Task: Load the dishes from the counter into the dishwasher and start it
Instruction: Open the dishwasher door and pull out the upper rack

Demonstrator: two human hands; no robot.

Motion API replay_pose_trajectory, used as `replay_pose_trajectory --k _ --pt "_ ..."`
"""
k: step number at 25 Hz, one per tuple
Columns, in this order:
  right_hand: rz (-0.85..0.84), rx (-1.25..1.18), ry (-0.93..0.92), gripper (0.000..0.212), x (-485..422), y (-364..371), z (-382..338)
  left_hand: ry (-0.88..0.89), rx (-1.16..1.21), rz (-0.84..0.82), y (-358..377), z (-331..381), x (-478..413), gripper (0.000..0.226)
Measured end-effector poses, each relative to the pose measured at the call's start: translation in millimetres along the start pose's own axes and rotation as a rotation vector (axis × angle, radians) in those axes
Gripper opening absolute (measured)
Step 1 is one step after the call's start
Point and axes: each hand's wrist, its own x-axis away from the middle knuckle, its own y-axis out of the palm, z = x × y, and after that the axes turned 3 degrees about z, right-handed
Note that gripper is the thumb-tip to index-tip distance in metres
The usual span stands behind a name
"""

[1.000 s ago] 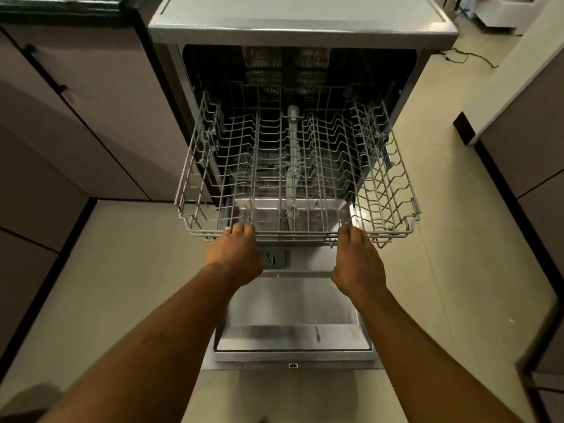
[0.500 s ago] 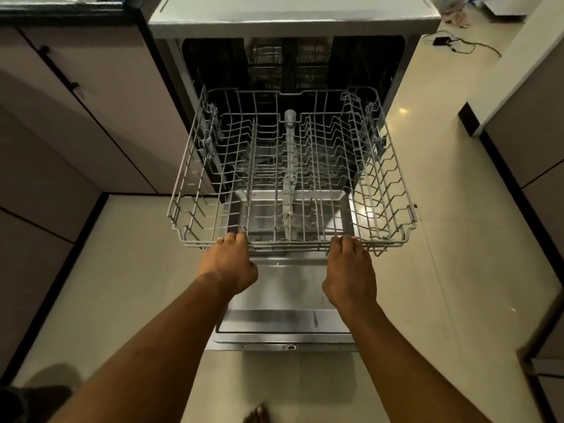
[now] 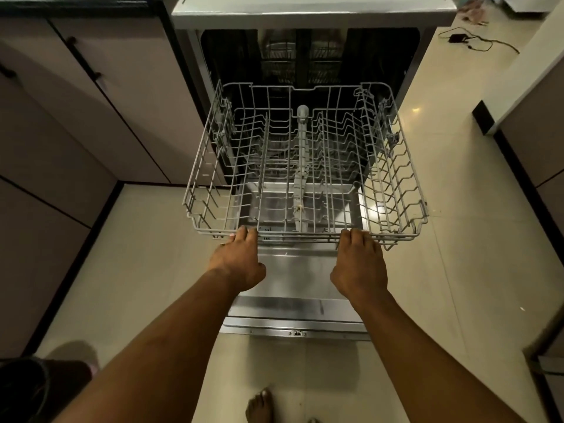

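- L hand (image 3: pixel 241 261) & R hand (image 3: pixel 360 264) both on the front rim of the lower rack (image 3: pixel 299 236). L grips near the rim's left-centre, R near its right-centre, well apart.
- Grip: fingers of each hand are curled over the top front wire and knuckles face up. Thumbs are tucked under or behind, can't tell which.
- Rack sits straight ahead of both hands. It sticks most of the way out of the dishwasher (image 3: pixel 311 10) and hangs above the open door (image 3: pixel 293 279), which lies flat and low.
- Rack is grey wire. Inside it show rows of upright tines on both sides and a grey plastic spine (image 3: pixel 302 154) running front to back down the middle. Side walls have fold-down wire shelves.
- The door's steel inner face shows through the rack floor.
- Deep in the dark tub, up top, is another wire rack (image 3: pixel 305 56). Contents too dim to tell.
- Writing: small mark on the door's front edge (image 3: pixel 297 333), too small to read.
- Beige cabinets (image 3: pixel 91 102) stand left of the machine and another counter unit (image 3: pixel 518 71) stands at right.
- On the tile floor (image 3: pixel 137 254) a black cable w/ adapter (image 3: pixel 457 38) lies at far right, and a bare foot (image 3: pixel 259 407) is at the bottom edge.
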Motion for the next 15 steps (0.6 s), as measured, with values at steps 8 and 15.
replay_pose_trajectory --k 8,15 --pt "0.045 -0.069 -0.124 0.083 30 -17 -39 -0.114 -0.016 0.121 -2 -37 59 0.075" --pt "0.039 -0.14 -0.258 0.081 73 -85 -105 -0.252 0.109 0.182 -65 -53 139 0.072"
